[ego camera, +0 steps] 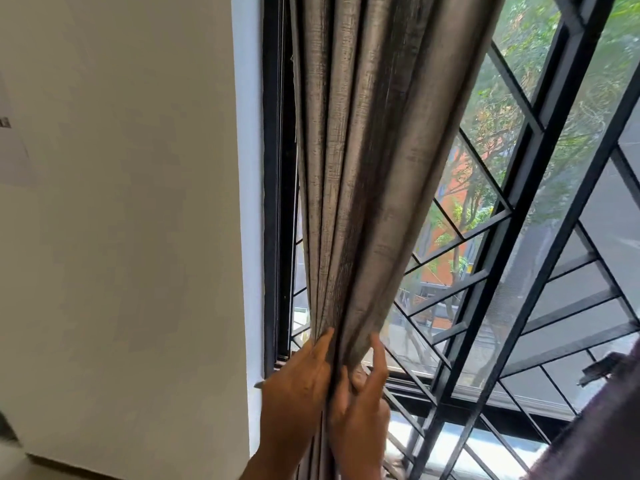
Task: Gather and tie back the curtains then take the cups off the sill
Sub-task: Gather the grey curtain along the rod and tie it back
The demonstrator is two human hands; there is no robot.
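Head view: curtain bunched, no tie in sight

Both hands are pinching the grey curtain (363, 168) together at the window's left edge, left hand (298, 379) and right hand (363, 393) pressing its folds from either side. Risk: outer pleats are slipping free if either hand is loosening to fetch a tie-back. Cups and sill aren't showing.

No lettering, no labels, no brand marks, no numbers anywhere in this view. The grey-brown textured fabric curtain (363, 150) is plain weave, with nothing printed on it. The black metal window grille (519, 209) carries no plate or tag. At the far left edge of the cream wall, a small dark patch (5, 122) sits on a pale sheet, but it is too blurred and too cropped to read.
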